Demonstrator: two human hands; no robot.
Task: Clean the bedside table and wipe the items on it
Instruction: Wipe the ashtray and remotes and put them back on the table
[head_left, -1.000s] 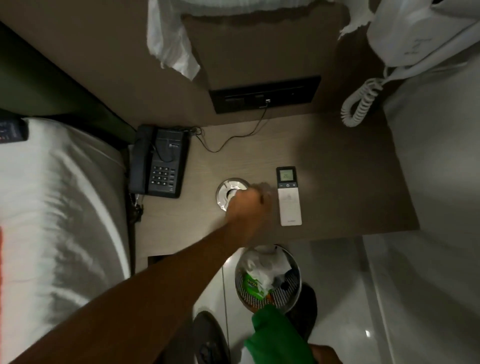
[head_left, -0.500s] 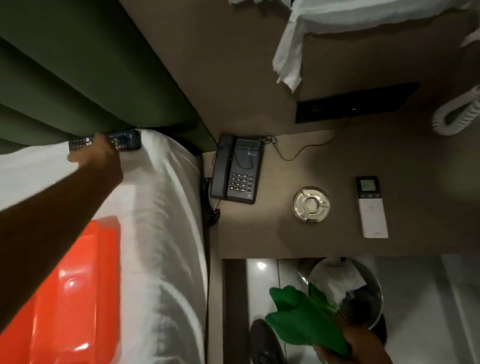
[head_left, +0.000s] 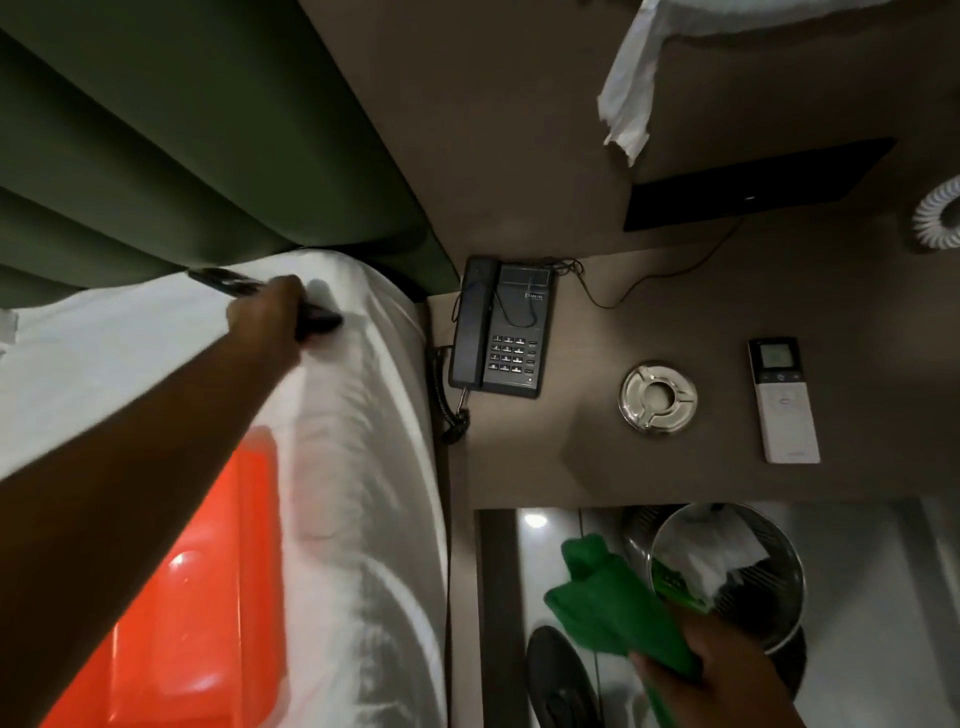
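My left hand (head_left: 270, 317) is shut on a black TV remote (head_left: 228, 283) above the white bed (head_left: 358, 467), near the green headboard. My right hand (head_left: 722, 670) at the bottom holds a green cloth (head_left: 613, 608) below the table's front edge. On the brown bedside table (head_left: 597, 457) stand a black telephone (head_left: 498, 327) at the left, a shiny metal ashtray (head_left: 657, 397) in the middle and a white remote with a small screen (head_left: 782, 400) at the right.
A metal waste bin (head_left: 774, 551) with white and green rubbish stands on the glossy floor under the table's front edge. An orange tray (head_left: 192, 587) lies on the bed. White cloth (head_left: 626, 104) hangs from the wall shelf; a coiled white cord (head_left: 935, 218) is at far right.
My left hand left the ashtray, reached across to the bed and closed on the black remote, now lifting it toward the table. The view swung left. The right hand keeps the cloth.
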